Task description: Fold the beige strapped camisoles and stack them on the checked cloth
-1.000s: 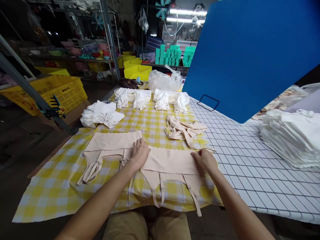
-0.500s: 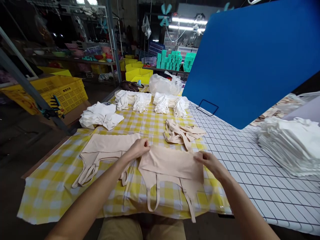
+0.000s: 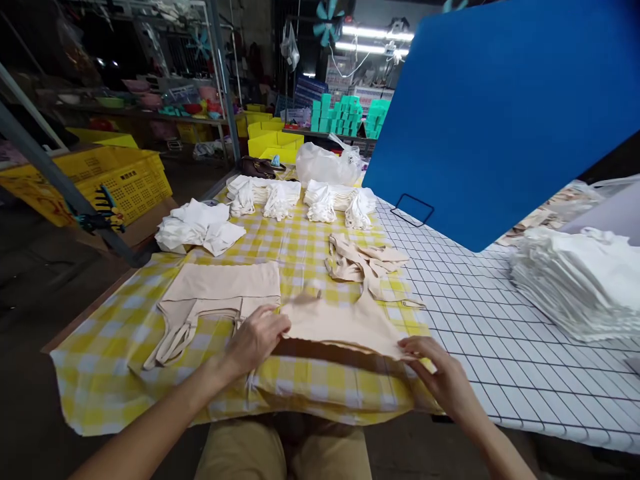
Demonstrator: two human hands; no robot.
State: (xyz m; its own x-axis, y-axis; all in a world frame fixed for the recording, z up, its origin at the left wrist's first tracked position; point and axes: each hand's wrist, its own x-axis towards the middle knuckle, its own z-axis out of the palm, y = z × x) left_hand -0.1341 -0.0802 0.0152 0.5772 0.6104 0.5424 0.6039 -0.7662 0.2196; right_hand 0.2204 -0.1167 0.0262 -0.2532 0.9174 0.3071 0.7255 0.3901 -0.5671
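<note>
Beige stretch fabric fills the middle of the view: a beige undergarment [image 3: 340,323] lifted off the yellow checked cloth [image 3: 300,247], its near edge raised and casting a shadow on the cloth beneath. The left hand [image 3: 255,340] has its fingers curled closed on the garment's near left corner, and the right hand [image 3: 443,377] pinches the near right corner between thumb and fingers, the rest of that hand loosely bent. The far edge of the garment is blurred, so how it lies there cannot be told.

Just left of the held garment, a second beige garment with straps [image 3: 215,297] lies flat on the checked cloth, its straps trailing toward the near left. Beyond the held garment, a small heap of beige pieces [image 3: 363,263] sits on the cloth near its right edge. Farther back lie folded white garments [image 3: 300,197] in a row, with a looser white bundle [image 3: 197,227] to their left and a clear plastic bag [image 3: 327,163] behind them. Right of the checked cloth runs a white gridded tabletop [image 3: 500,333], bearing a tall stack of white fabric [image 3: 580,280] well apart from the hands. A blue board [image 3: 500,113] stands above the gridded top. Yellow crates [image 3: 115,180] sit off to the far left of the cloth.
</note>
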